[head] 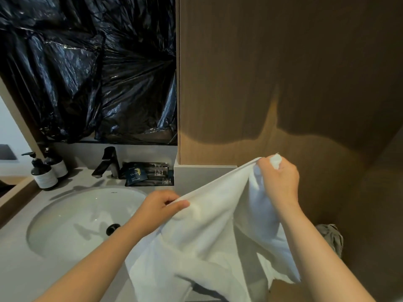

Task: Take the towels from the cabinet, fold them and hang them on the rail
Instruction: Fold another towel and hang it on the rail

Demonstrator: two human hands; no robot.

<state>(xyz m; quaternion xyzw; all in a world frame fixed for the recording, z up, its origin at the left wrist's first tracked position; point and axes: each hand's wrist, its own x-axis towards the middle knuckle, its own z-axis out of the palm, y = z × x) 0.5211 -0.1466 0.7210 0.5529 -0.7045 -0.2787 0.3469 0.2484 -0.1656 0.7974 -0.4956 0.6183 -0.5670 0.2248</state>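
A white towel (209, 240) hangs spread between both hands in front of a wooden wall panel. My left hand (160, 207) pinches its upper edge at the lower left, over the right rim of the sink. My right hand (280, 179) grips the upper corner of the same edge, higher and to the right, with a bit of cloth sticking out above the fist. The rest of the towel drops loosely below the hands and out of the bottom of the view. No rail or cabinet is in sight.
A white oval sink (72, 219) with a black drain sits in a grey counter, a black tap (108, 163) behind it. Two dark pump bottles (42, 173) stand at the left, dark sachets (148, 174) by the tap. Black plastic sheeting (87, 68) covers the mirror. A grey cloth (331, 236) lies low right.
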